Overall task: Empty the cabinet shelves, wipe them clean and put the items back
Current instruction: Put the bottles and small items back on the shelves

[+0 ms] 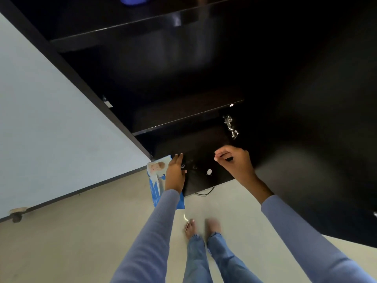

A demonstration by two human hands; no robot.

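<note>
- Wall [51, 111] at far left is pale and flat, with a dark skirting strip running along its foot to the cabinet's corner.
- Packet [156, 180], blue and white, stands on the floor against the cabinet's left front corner, partly hidden behind the left forearm. It looks like soft film packaging, light and crinkly, so I judge it best taken by its upper edge or across the flat body, not squeezed.
- Left hand [175, 174] reaches into the lowest compartment, fingers bent around a small dark object that I cannot identify against the black interior.
- Cabinet [183, 82] is black, glossy and very dark inside; two shelf edges catch light, and the shelves that show look bare apart from something blue at the very top.
- Small white knob-like item [209, 171] sits on the bottom board between the hands; likely hard and light.
- Right hand [234, 160] hovers at the bottom compartment with fingers curled in, pinching a thin dark thing.
- Hinge [230, 126] gleams just above that hand.
- Floor [81, 231] is pale, smooth and shiny, possibly slippery under bare feet.
</note>
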